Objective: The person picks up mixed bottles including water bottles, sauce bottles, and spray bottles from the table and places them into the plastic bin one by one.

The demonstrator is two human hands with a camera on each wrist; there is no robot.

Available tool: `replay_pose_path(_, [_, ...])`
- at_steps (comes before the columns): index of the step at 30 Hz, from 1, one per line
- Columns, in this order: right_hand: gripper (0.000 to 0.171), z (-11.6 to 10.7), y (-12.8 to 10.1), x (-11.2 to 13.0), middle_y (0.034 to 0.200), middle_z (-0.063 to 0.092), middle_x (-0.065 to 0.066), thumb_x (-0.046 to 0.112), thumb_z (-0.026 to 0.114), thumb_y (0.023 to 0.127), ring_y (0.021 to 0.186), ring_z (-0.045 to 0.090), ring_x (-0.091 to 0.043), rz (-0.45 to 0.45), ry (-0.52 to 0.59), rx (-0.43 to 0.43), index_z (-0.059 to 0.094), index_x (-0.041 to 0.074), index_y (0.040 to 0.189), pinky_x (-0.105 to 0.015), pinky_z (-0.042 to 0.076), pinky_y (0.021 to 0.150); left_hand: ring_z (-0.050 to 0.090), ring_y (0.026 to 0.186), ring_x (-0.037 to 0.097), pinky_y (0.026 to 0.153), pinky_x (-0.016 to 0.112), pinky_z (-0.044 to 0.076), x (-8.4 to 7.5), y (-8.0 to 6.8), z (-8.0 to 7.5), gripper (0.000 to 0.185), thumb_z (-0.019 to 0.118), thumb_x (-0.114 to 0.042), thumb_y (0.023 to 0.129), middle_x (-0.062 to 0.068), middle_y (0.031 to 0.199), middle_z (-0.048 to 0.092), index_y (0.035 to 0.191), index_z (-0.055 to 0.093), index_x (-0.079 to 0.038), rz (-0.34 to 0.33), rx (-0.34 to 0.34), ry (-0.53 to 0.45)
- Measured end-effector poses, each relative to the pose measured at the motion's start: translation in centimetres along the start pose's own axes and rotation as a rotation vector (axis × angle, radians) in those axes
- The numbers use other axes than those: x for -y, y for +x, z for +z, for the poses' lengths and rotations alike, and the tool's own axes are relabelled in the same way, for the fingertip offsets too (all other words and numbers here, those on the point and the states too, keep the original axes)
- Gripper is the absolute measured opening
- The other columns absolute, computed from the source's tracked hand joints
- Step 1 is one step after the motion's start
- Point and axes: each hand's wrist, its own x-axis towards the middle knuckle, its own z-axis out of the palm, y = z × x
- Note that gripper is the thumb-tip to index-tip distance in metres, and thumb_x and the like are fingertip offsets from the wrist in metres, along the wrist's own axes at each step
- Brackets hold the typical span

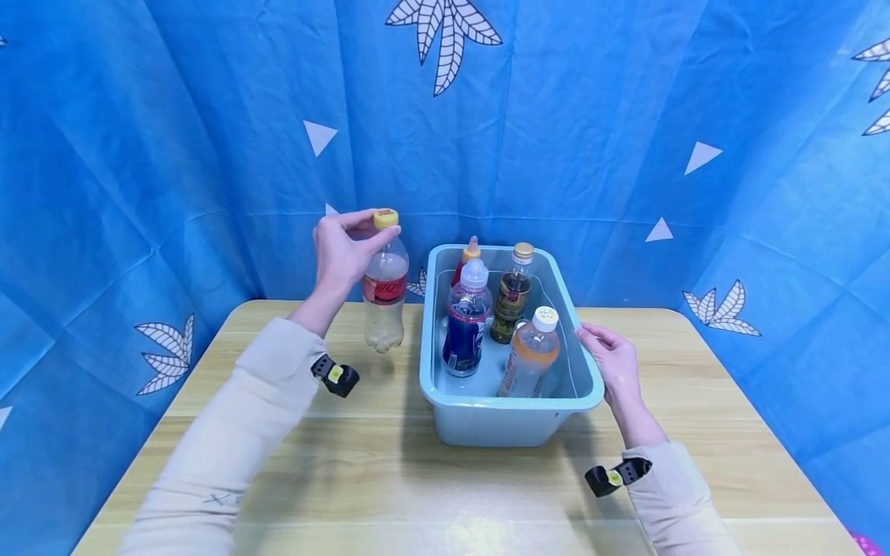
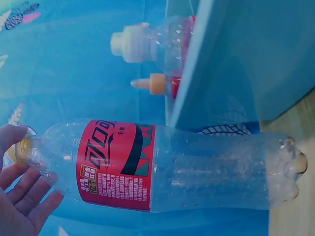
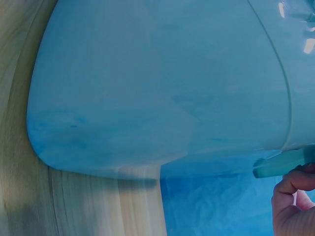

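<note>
My left hand [image 1: 344, 251] pinches the yellow cap and neck of a clear plastic soda bottle [image 1: 385, 318] with a red label. It hangs upright beside the left wall of a light blue plastic tub [image 1: 490, 426], its base close over the table. In the left wrist view the soda bottle [image 2: 197, 169] looks nearly see-through, with only drops inside. My right hand [image 1: 615, 361] grips the tub's right rim, thumb on top. The right wrist view shows that hand [image 3: 294, 206] at the rim, and the tub's outer wall [image 3: 147, 88].
Inside the tub stand a blue-labelled bottle [image 1: 465, 328], a dark bottle with a tan cap [image 1: 513, 297], a white-capped bottle with an orange band [image 1: 530, 355] and a red squeeze bottle [image 1: 471, 253]. A blue patterned curtain [image 1: 556, 131] hangs behind the wooden table [image 1: 389, 479].
</note>
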Motion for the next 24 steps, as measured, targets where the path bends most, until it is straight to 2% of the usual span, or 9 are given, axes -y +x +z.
replay_pose_path(1, [0.047, 0.0, 0.0, 0.0, 0.067, 0.06, 0.016, 0.021, 0.063, 0.083, 0.064, 0.059, 0.0, 0.001, 0.001, 0.001, 0.051, -0.007, 0.118, -0.016, 0.049, 0.059, 0.06, 0.081, 0.017, 0.077, 0.028, 0.043, -0.3, -0.1, -0.1, 0.045, 0.075, -0.033, 0.07, 0.009, 0.092, 0.066, 0.106, 0.066, -0.008, 0.012, 0.002, 0.001])
replay_pose_path(3, [0.047, 0.0, 0.0, 0.0, 0.068, 0.06, 0.016, 0.021, 0.063, 0.083, 0.065, 0.059, 0.0, 0.004, 0.001, 0.002, 0.051, -0.007, 0.118, -0.016, 0.049, 0.06, 0.06, 0.081, 0.017, 0.088, 0.029, 0.037, -0.9, -0.2, -0.4, 0.044, 0.074, -0.033, 0.07, 0.009, 0.092, 0.067, 0.105, 0.066, -0.008, 0.033, 0.009, 0.009])
replay_pose_path(6, [0.046, 0.0, 0.0, 0.0, 0.068, 0.06, 0.016, 0.022, 0.063, 0.083, 0.065, 0.058, 0.0, 0.003, -0.005, 0.001, 0.052, -0.007, 0.118, -0.016, 0.049, 0.06, 0.06, 0.08, 0.017, 0.089, 0.03, 0.036, -1.8, -0.4, -0.8, 0.044, 0.074, -0.034, 0.07, 0.009, 0.091, 0.067, 0.104, 0.066, -0.008, 0.061, 0.021, 0.013])
replay_pose_path(8, [0.046, 0.0, 0.0, 0.0, 0.068, 0.06, 0.016, 0.022, 0.063, 0.083, 0.065, 0.058, 0.0, 0.002, -0.008, 0.0, 0.052, -0.006, 0.118, -0.016, 0.049, 0.06, 0.06, 0.08, 0.017, 0.088, 0.029, 0.037, -2.4, -0.5, -1.1, 0.044, 0.074, -0.034, 0.07, 0.009, 0.091, 0.067, 0.104, 0.067, -0.008, 0.074, 0.026, 0.011])
replay_pose_path(10, [0.046, 0.0, 0.0, 0.0, 0.069, 0.06, 0.016, 0.022, 0.063, 0.083, 0.065, 0.058, 0.0, -0.002, -0.012, 0.001, 0.052, -0.006, 0.118, -0.016, 0.049, 0.06, 0.06, 0.079, 0.017, 0.077, 0.03, 0.041, -3.0, -0.6, -1.3, 0.044, 0.074, -0.034, 0.069, 0.009, 0.091, 0.067, 0.104, 0.067, -0.008, 0.085, 0.03, 0.004])
replay_pose_path(24, [0.047, 0.0, -0.1, 0.0, 0.072, 0.06, 0.015, 0.024, 0.063, 0.083, 0.068, 0.059, 0.0, 0.005, -0.013, -0.002, 0.052, -0.006, 0.118, -0.016, 0.049, 0.062, 0.059, 0.076, 0.013, 0.076, 0.027, 0.037, -7.1, -1.3, -2.6, 0.042, 0.074, -0.035, 0.07, 0.007, 0.088, 0.067, 0.103, 0.067, -0.009, 0.186, 0.048, 0.015])
